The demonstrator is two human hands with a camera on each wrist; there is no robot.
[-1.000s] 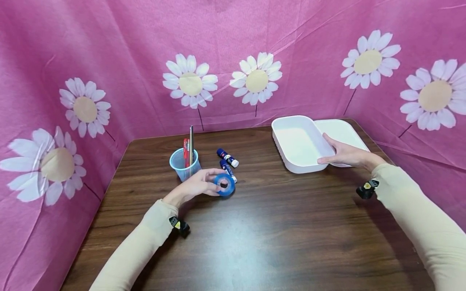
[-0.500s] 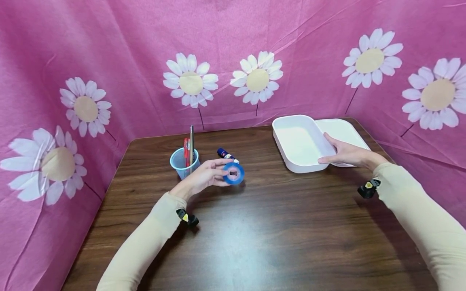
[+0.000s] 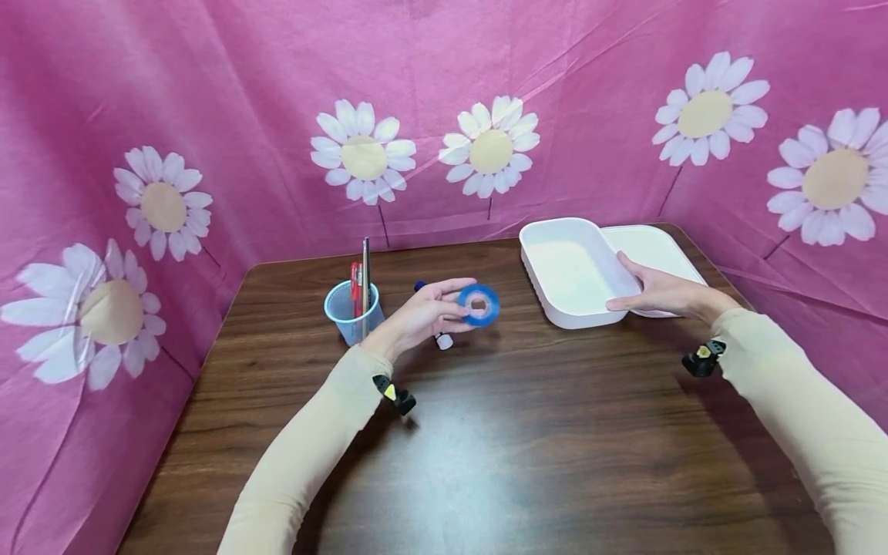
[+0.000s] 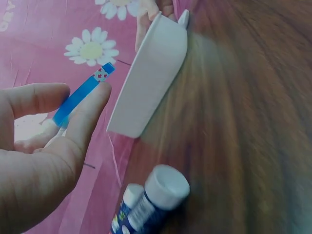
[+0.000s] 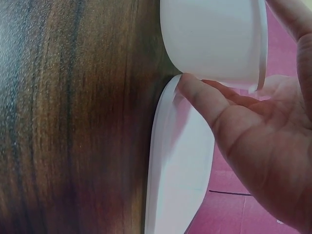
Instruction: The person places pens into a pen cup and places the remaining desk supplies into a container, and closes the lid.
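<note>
A roll of blue tape is pinched between the thumb and fingers of my left hand, raised over the table. In the left wrist view the tape roll is seen edge-on. Two glue sticks with white caps lie beneath this hand; in the head view it partly covers them. My right hand holds the right side of a white plastic container, at its near corner. Fingers reach beside the container's wall in the right wrist view. The container's inside shows nothing in it.
A white lid lies right of the container, partly under it and behind my right hand. At the left, a light blue mesh cup holds red pens and other thin sticks. A pink daisy-print cloth surrounds the wooden table.
My left hand has carried the tape roll rightward and a bit farther back, from beside the cup toward the container. My right hand stays at the container.
</note>
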